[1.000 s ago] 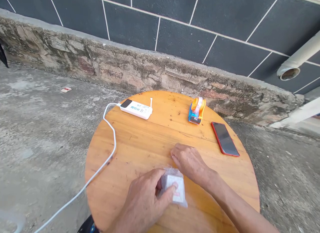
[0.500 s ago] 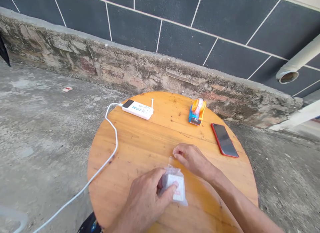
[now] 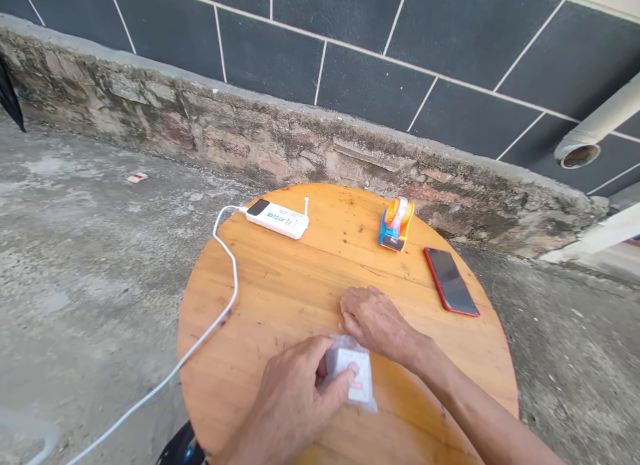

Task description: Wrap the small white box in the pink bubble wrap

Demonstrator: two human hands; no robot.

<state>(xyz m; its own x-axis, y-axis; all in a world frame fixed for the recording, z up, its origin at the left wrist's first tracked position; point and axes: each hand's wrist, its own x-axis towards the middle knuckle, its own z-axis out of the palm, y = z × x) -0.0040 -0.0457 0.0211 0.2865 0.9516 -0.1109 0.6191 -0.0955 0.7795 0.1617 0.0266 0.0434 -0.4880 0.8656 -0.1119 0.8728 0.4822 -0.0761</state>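
Note:
My left hand presses a small white packet in clear plastic wrap onto the round wooden table, thumb on top of it. My right hand sits just beyond the packet with its fingers curled down at the wrap's far edge; what they pinch is hidden.
A white power bank with a white cable trailing off the left edge lies at the back left. An orange and blue tape dispenser stands at the back, with a red phone to its right. Concrete floor and a stone ledge surround the table.
My right hand lifted slightly with its fingers pinched, then came back down against the far edge of the wrap. The left hand stayed on the packet.

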